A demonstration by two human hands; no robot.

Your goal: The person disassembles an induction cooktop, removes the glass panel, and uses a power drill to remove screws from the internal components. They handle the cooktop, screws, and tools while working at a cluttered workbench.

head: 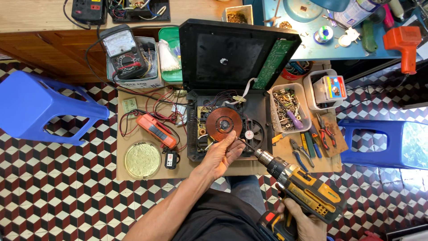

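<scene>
Two blue stools (38, 107) flank a cardboard mat (147, 172) spread over the patterned tile floor, leaving the middle free as a work spot. On the mat sits the opened cooker (227, 129), its black lid (227, 56) tipped back, probably to expose the inside, with one green circuit board (273, 62) tilted against the lid edge. In the base lies one copper coil (221, 122) with a small fan (249, 135) just beside it.

The left hand (219, 155) rests on the base's front edge, fingers curled together at the coil's rim, seemingly steadying it; whether they pinch anything I cannot tell. The right hand (303, 221) is clamped around the grip of one yellow drill (307, 192), its long bit slanting up and left so the tip meets the base near the left fingers.

Left of the cooker, one analog meter (125, 53) stands in a box, and one orange meter (156, 130) lies among red and black leads. One round tin (142, 159) sits near the mat's front edge. To the right, one tray of screws (287, 107) stays within reach, and pliers (327, 131) and screwdrivers lie side by side; their exact number is unclear.
</scene>
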